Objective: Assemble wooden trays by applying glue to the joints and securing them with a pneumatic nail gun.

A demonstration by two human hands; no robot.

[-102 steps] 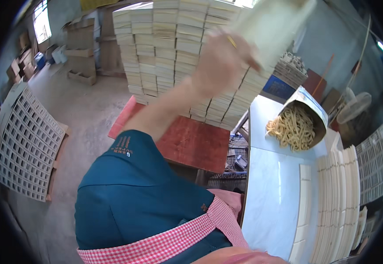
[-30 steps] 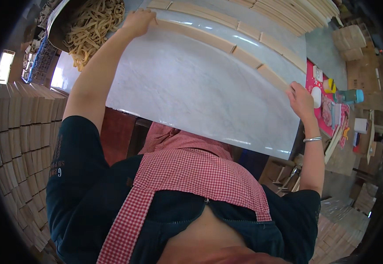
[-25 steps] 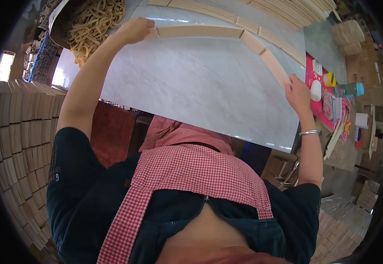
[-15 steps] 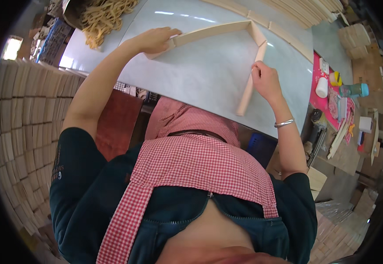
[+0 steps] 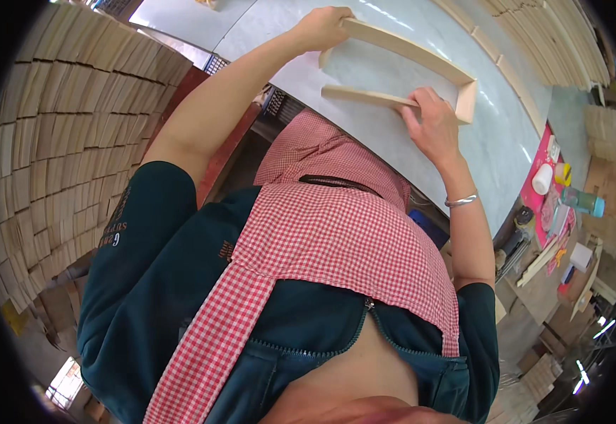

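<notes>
A pale wooden frame [image 5: 407,51] of thin hinged strips stands on edge on the grey-white tabletop. Its far long side, short right end [image 5: 466,102] and near long side [image 5: 364,94] make a narrow U, while a short strip [image 5: 326,56] hangs at the left. The near side's left tip is apart from that short strip. My left hand [image 5: 323,28] is closed round the far left corner. Near the right end, my right hand [image 5: 432,124] pinches the near side between thumb and fingers.
The tabletop [image 5: 393,141] has its near edge just before my apron. A row of joined wooden strips [image 5: 488,46] lies beyond the frame, with stacked strips [image 5: 548,42] at far right. Stacked wood [image 5: 74,134] walls the left. A white bottle [image 5: 542,179] and blue bottle [image 5: 582,201] stand at right.
The near side has swung inward, from pointing toward me to running nearly alongside the far side. My left hand has moved right with its corner, and the whole view has turned.
</notes>
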